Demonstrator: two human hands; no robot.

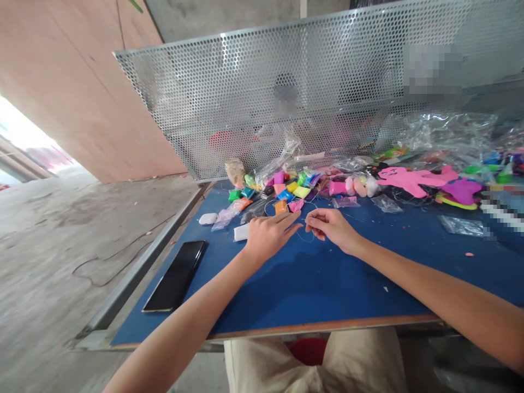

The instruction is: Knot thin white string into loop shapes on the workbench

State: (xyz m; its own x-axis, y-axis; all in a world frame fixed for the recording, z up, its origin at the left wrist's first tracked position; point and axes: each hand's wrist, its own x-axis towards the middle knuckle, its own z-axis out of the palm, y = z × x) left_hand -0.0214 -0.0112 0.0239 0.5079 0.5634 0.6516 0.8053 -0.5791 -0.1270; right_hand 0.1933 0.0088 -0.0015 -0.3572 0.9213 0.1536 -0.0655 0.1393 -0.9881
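Pale thread (303, 240) loops as your right hand (333, 229) pinches it, seemingly for control, your left hand (268, 236) extended, thumb apart from fingers.

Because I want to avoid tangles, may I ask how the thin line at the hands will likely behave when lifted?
The thin line is likely springy rather than limp, as it arcs in wide curves near the right hand. It is probably light, being hair-thin. Its loops may snag, since they show against colored packets.
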